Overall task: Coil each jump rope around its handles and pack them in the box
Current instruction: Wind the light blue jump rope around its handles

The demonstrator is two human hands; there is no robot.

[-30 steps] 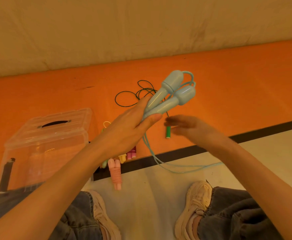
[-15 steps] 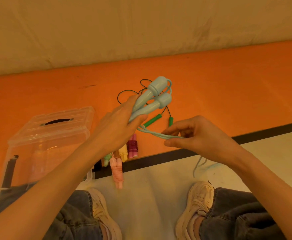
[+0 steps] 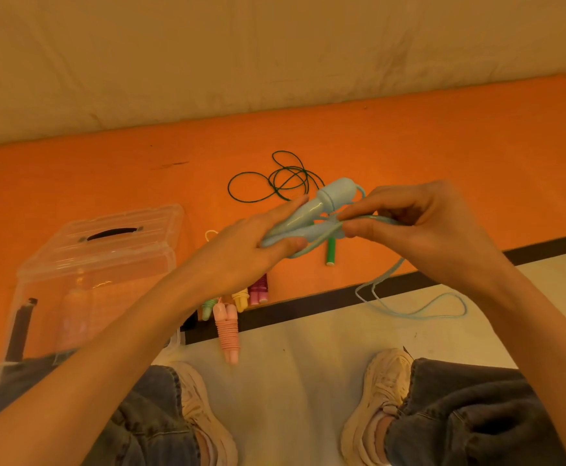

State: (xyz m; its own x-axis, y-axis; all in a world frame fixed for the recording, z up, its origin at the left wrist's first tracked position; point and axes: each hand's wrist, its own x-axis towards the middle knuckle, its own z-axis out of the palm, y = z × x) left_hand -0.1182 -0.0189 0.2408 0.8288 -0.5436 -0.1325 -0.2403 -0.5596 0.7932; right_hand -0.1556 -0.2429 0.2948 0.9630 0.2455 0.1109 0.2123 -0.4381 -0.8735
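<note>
Two blue handles (image 3: 311,213) in left hand (image 3: 241,257) | right hand (image 3: 419,230) pinches cord (image 3: 409,311)

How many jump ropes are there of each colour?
Light blue jump rope: 1
Green jump rope: 1
Pink jump rope: 1
Yellow jump rope: 1
Magenta jump rope: 1
Pale green jump rope: 1
Total: 6
</note>
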